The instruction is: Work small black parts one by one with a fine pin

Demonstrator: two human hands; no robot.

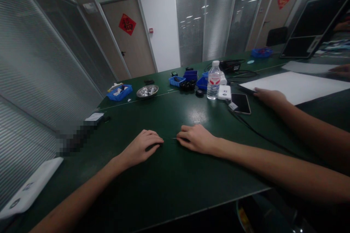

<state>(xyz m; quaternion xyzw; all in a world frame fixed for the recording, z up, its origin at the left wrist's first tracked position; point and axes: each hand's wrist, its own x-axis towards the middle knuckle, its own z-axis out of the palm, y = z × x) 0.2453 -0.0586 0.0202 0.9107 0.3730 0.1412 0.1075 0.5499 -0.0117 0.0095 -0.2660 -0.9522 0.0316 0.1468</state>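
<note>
My left hand [145, 146] rests on the dark green table [153, 185], left of the middle. Its thumb and fingertips are pinched together, and whatever lies between them is hidden or too small to name. Facing it across a small gap, my right hand [196, 139] is closed in a pinch. A thin, pale, needle-like piece [174, 138] sticks out of its fingertips toward the left hand. The two hands are apart.
Beyond my hands stand a metal bowl [147, 92], a blue basket [119, 93], a water bottle [213, 82] and a phone [240, 103]. A black cable [262, 137] runs along the right. Another person's hand [270, 97] holds a white sheet [298, 85].
</note>
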